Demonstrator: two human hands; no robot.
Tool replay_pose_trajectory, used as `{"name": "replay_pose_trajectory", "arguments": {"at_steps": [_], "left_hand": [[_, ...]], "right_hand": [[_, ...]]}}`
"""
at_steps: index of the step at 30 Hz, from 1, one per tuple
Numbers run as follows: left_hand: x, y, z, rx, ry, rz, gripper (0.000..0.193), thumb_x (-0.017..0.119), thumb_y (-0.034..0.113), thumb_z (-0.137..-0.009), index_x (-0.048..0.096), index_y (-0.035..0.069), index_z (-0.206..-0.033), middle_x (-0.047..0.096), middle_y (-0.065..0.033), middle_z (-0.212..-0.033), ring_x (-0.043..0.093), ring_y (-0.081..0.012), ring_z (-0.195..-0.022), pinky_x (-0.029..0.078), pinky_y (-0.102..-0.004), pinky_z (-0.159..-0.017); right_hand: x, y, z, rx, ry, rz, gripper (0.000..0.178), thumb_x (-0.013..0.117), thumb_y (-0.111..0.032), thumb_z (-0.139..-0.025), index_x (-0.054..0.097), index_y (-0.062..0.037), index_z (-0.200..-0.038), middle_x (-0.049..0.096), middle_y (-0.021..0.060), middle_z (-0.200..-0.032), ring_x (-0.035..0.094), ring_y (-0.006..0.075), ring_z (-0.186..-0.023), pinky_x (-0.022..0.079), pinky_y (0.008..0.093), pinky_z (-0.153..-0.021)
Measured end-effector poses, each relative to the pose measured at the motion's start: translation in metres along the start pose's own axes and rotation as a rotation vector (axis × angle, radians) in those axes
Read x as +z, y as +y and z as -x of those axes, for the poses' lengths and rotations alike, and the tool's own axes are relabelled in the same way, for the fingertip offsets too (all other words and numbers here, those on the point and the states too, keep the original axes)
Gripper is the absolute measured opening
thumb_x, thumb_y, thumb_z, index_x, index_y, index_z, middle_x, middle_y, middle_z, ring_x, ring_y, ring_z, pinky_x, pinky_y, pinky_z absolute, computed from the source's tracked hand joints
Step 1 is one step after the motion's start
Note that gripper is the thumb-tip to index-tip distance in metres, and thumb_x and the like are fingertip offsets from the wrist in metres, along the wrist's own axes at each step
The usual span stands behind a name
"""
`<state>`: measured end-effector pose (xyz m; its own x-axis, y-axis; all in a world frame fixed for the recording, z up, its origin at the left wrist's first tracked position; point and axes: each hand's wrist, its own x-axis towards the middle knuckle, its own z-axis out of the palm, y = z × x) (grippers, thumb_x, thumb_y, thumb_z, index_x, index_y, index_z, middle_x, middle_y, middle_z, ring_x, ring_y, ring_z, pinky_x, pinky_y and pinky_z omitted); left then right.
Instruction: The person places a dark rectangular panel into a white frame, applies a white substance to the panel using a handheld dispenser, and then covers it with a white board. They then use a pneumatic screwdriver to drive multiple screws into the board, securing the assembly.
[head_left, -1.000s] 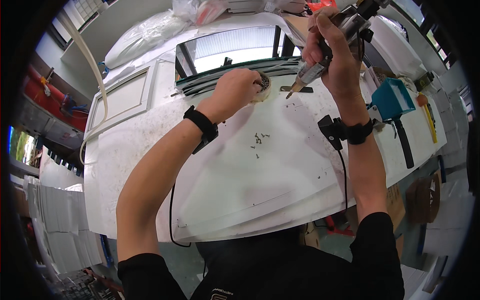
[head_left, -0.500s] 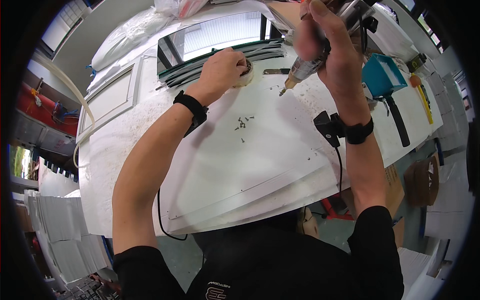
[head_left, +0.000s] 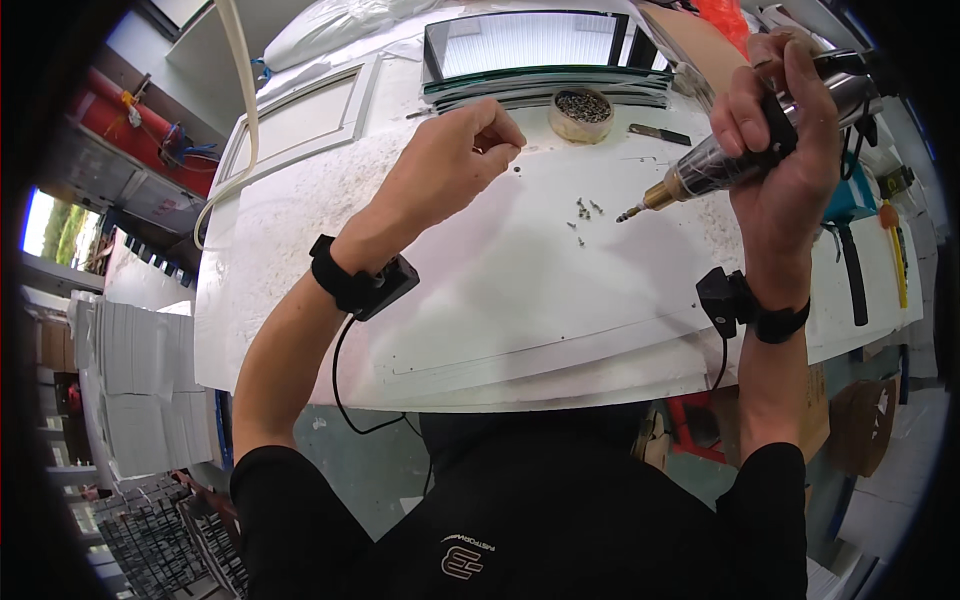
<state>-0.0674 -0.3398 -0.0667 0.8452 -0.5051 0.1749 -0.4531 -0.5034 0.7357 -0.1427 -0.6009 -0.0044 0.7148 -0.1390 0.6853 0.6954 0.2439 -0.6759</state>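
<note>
My right hand (head_left: 785, 130) grips a power screwdriver (head_left: 720, 165) with a brass nose, its bit pointing down and left toward a few small screws (head_left: 583, 215) lying loose on the white panel (head_left: 520, 300). Over the panel's far part my left hand (head_left: 455, 160) hovers with thumb and forefinger pinched together; whether a screw sits between them I cannot tell. A round tub of screws (head_left: 581, 113) stands just beyond it, apart from the fingers. Both wrists carry black bands with small boxes.
A glass-fronted frame (head_left: 525, 45) and dark strips lie at the back of the bench. A white framed panel (head_left: 295, 120) sits back left, a cream hose (head_left: 240, 110) crossing it. A teal tool (head_left: 850, 205) and a yellow-handled one (head_left: 895, 260) lie right. Stacked white sheets (head_left: 140, 380) stand left.
My left hand has drawn back from the screw tub with fingers pinched. The right hand has lowered the screwdriver a little toward the loose screws.
</note>
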Motion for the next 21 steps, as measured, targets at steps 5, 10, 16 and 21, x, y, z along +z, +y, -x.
{"name": "replay_pose_trajectory", "arguments": {"at_steps": [5, 10, 16, 21], "left_hand": [[-0.021, -0.016, 0.117, -0.168, 0.138, 0.336, 0.004, 0.065, 0.003, -0.098, 0.064, 0.005, -0.101, 0.069, -0.0028, -0.098, 0.064, -0.0104, -0.092, 0.054, -0.0275, -0.085], [-0.007, -0.031, 0.176, -0.275, 0.229, 0.705, 0.012, 0.063, 0.007, -0.103, 0.06, 0.004, -0.114, 0.07, -0.0058, -0.103, 0.068, -0.012, -0.101, 0.056, -0.0277, -0.092], [0.005, -0.038, 0.193, -0.238, 0.294, 0.92, 0.02, 0.065, 0.008, -0.102, 0.059, 0.003, -0.12, 0.071, -0.0089, -0.105, 0.069, -0.0135, -0.101, 0.057, -0.029, -0.094], [0.003, -0.041, 0.2, -0.242, 0.311, 0.949, 0.024, 0.067, 0.009, -0.1, 0.058, 0.002, -0.122, 0.071, -0.0106, -0.105, 0.068, -0.0138, -0.101, 0.056, -0.0285, -0.092]], "right_hand": [[0.061, 0.002, 0.015, 0.017, -0.125, -0.246, 0.026, 0.045, -0.026, -0.111, 0.055, -0.0025, -0.117, 0.046, 0.0014, -0.095, 0.037, 0.0052, -0.058, 0.038, 0.0227, -0.053], [0.115, 0.022, 0.021, 0.019, -0.232, -0.339, 0.026, 0.042, -0.027, -0.111, 0.054, -0.0037, -0.116, 0.047, 0.0007, -0.095, 0.037, 0.0054, -0.056, 0.038, 0.0234, -0.05], [0.153, 0.037, 0.028, 0.057, -0.275, -0.353, 0.025, 0.042, -0.027, -0.111, 0.052, -0.0054, -0.117, 0.047, 0.0003, -0.095, 0.038, 0.0049, -0.055, 0.039, 0.0228, -0.049], [0.165, 0.038, 0.03, 0.204, -0.329, -0.076, 0.025, 0.043, -0.029, -0.111, 0.052, -0.0059, -0.117, 0.049, 0.0004, -0.097, 0.038, 0.0044, -0.054, 0.039, 0.0226, -0.048]]}}
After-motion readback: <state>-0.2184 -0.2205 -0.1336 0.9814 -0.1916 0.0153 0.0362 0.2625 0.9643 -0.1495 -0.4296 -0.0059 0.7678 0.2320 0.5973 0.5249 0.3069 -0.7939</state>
